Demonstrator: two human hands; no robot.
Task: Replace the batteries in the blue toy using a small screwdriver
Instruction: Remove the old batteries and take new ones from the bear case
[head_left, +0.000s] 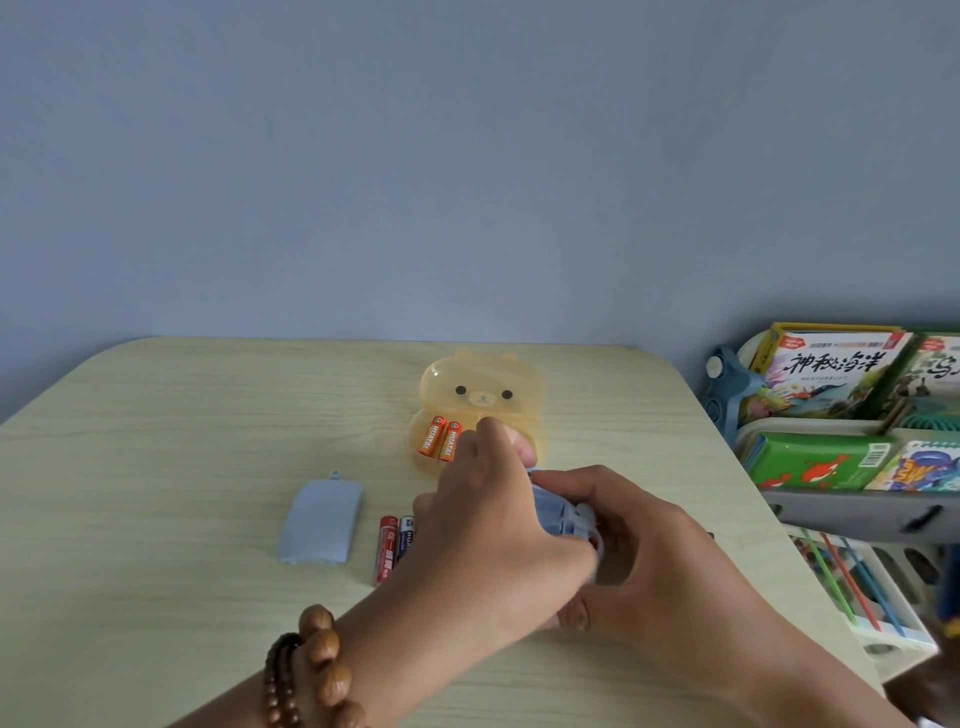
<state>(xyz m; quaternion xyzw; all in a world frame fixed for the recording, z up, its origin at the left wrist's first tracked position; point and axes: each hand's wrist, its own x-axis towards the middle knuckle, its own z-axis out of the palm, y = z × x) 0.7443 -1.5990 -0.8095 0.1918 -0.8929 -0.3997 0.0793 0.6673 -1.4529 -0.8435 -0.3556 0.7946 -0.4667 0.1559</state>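
Centre table, the right hand (654, 561) cups the blue toy (558, 512) in curled fingers, the left hand (488, 525) curls over its top, fingertips hidden, and a slip could scatter the loose batteries (392, 545) at its 9 o'clock or muddle them with the orange batteries (441, 436) at 12.

views: one, head-worn, wide-angle
position: at the person's head, above the near edge of the table (182, 467)
facing: forward and down; wall (467, 156) fills upper half of frame
nearness: close; left hand (488, 525), right hand (654, 561), blue toy (558, 512) at lower centre; forearms enter from bottom edge
right edge: bookshelf (831, 441), partly cut off
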